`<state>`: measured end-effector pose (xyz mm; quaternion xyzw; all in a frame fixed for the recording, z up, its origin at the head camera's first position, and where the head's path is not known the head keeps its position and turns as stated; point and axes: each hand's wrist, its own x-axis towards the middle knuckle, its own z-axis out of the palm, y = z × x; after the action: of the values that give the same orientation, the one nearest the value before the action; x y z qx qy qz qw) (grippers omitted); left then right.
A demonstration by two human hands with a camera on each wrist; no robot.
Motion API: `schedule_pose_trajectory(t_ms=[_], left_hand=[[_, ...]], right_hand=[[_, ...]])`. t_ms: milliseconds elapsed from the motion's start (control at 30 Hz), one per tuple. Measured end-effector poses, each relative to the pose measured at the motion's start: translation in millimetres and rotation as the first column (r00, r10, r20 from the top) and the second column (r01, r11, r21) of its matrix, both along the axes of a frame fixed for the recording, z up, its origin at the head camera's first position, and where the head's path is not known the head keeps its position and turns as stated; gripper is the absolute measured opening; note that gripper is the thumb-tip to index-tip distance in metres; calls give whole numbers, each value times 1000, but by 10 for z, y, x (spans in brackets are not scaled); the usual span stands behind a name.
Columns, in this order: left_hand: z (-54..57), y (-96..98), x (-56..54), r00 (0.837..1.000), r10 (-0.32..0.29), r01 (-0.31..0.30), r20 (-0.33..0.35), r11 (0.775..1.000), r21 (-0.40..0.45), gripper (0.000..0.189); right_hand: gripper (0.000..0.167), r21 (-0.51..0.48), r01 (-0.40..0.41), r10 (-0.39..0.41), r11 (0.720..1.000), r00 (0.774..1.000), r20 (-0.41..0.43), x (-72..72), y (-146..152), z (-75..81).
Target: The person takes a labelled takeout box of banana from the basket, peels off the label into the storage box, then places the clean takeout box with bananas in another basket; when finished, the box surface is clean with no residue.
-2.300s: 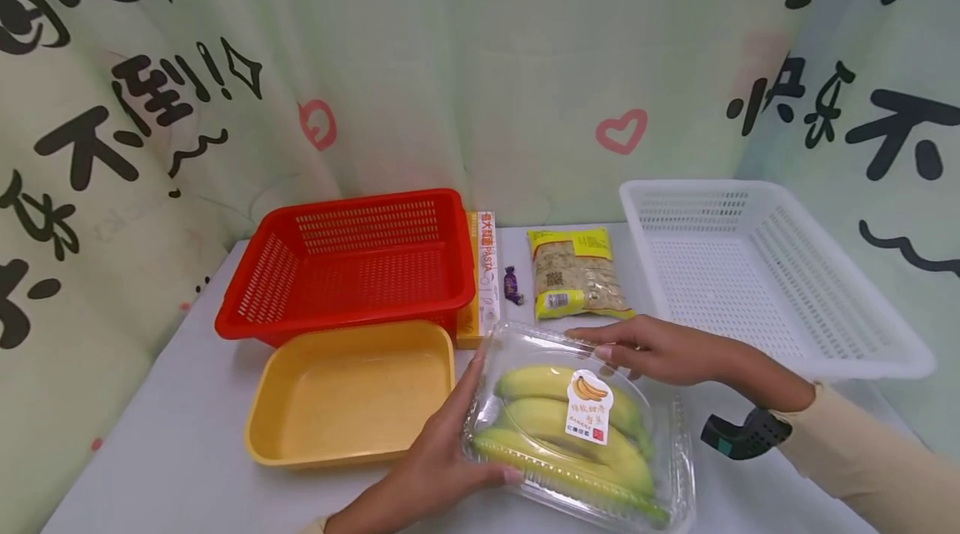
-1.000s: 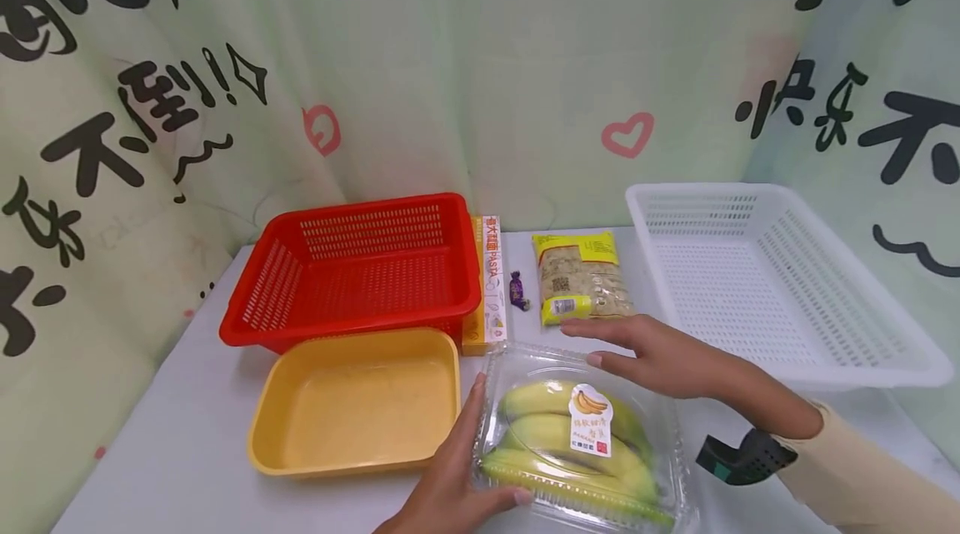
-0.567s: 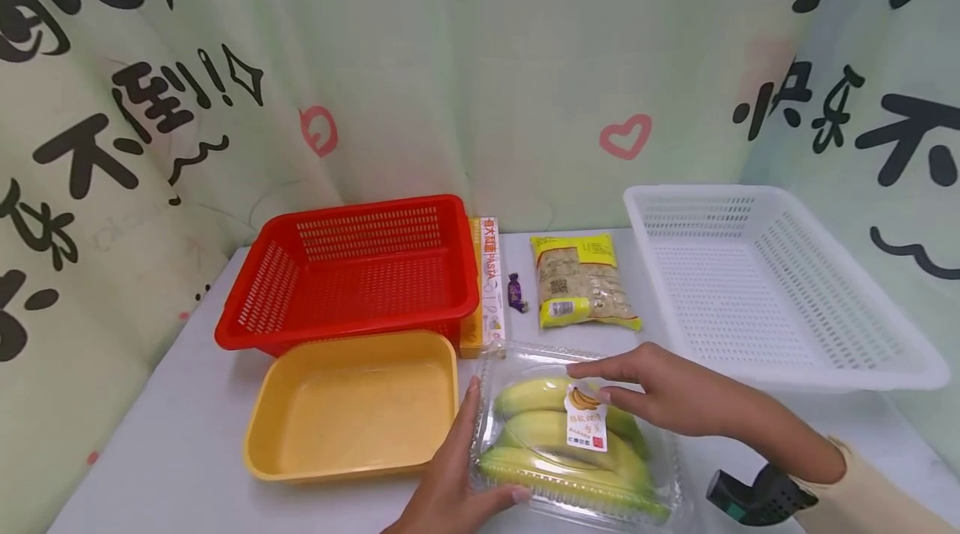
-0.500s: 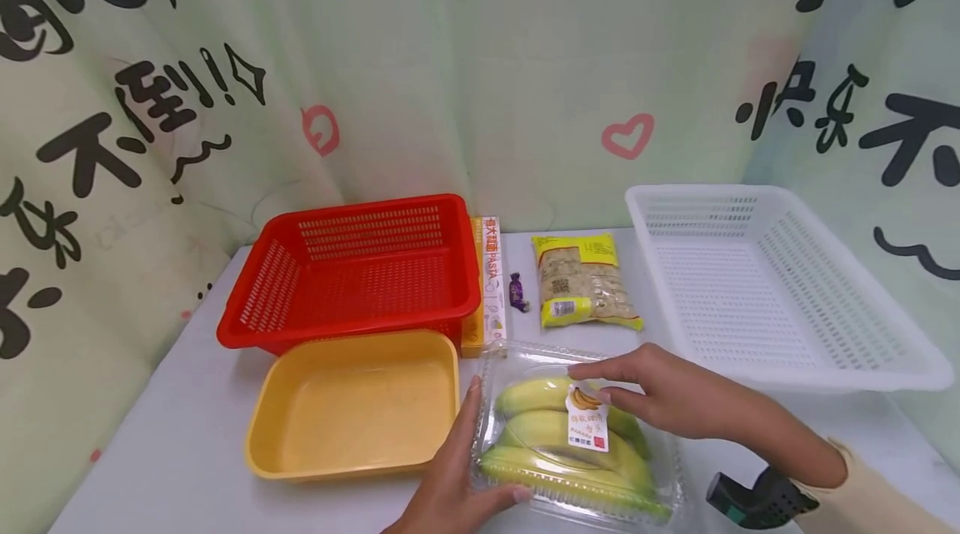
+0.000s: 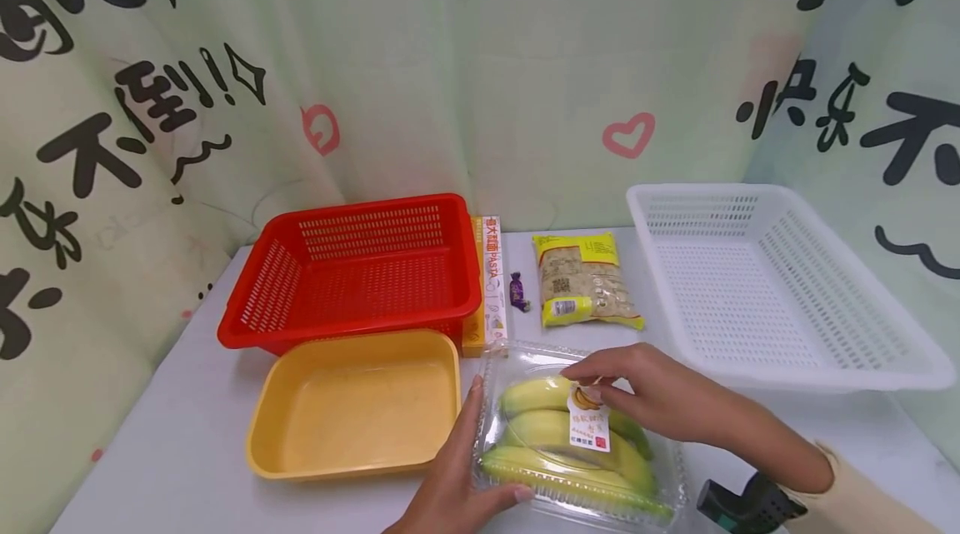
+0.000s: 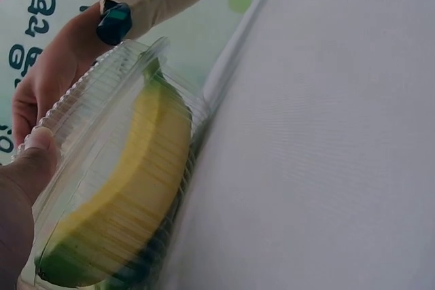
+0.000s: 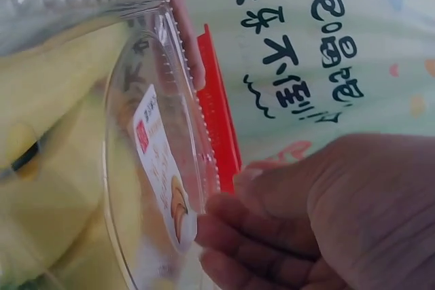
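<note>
A clear plastic clamshell box of bananas [image 5: 562,476] lies tilted near the table's front. My left hand [image 5: 457,476] grips its left side, thumb on the near edge and fingers along the far side; the left wrist view shows the thumb [image 6: 39,147] on the ridged rim. A white label [image 5: 588,427] with a banana picture is on the lid. Over the label's upper end is my right hand [image 5: 645,388], fingers bent. In the right wrist view the curled fingertips [image 7: 211,232] touch the label's end; whether they pinch it I cannot tell.
A red basket [image 5: 255,301] and a yellow tub [image 5: 258,434] stand at left. Behind the box lie a pasta box [image 5: 492,284], a purple-wrapped candy [image 5: 517,292] and a yellow-ended bag [image 5: 585,280]. The white basket [image 5: 675,334] is at right.
My right hand has moved from the box's far edge nearer, onto the lid by the label, and its fingers have curled in. My left hand keeps its hold; the box has shifted slightly.
</note>
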<state>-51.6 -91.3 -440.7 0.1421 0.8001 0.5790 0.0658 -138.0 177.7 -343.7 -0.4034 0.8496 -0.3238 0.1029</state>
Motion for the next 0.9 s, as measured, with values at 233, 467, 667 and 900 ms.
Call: schedule_pose_trajectory(t_ms=[233, 467, 667, 900], left_hand=[[8, -14, 8, 1000, -1, 0, -12, 1000, -14, 116], [-15, -4, -5, 1000, -15, 15, -22, 1000, 7, 116], [-11, -12, 2, 998, -13, 12, -55, 1000, -21, 117], [1, -8, 1, 998, -6, 4, -56, 1000, -29, 117]], right_hand=[[21, 61, 148, -141, 987, 984, -106, 0, -128, -71], [13, 103, 277, -257, 955, 951, -174, 28, -214, -104], [12, 141, 340, -317, 930, 935, -159, 42, -241, -106], [22, 136, 333, -303, 933, 931, -202, 73, -229, -136]])
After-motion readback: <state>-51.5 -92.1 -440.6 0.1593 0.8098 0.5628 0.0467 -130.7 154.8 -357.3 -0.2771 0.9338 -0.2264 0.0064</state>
